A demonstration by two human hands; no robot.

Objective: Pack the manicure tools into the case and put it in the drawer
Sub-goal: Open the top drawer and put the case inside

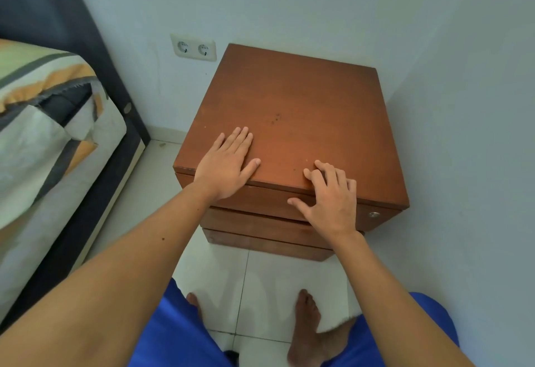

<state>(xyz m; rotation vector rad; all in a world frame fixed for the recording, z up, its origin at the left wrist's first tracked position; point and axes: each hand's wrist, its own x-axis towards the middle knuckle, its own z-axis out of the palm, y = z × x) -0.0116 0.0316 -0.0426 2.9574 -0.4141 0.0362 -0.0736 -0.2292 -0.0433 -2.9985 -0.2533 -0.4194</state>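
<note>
A brown wooden nightstand (301,112) stands in the corner of the room, its top bare. Its drawer fronts face me; the top drawer (269,201) looks pushed in and has a small metal lock at its right end. My left hand (228,161) lies flat, palm down, on the front left of the top, fingers apart. My right hand (330,195) rests over the front edge, fingers curled on the top and thumb against the top drawer front. Neither hand holds anything. No manicure tools or case are in view.
A bed (49,135) with a patterned cover and dark frame runs along the left. A double wall socket (193,48) sits behind the nightstand's left side. Walls close in behind and to the right. White floor tiles (260,282) and my bare feet lie below.
</note>
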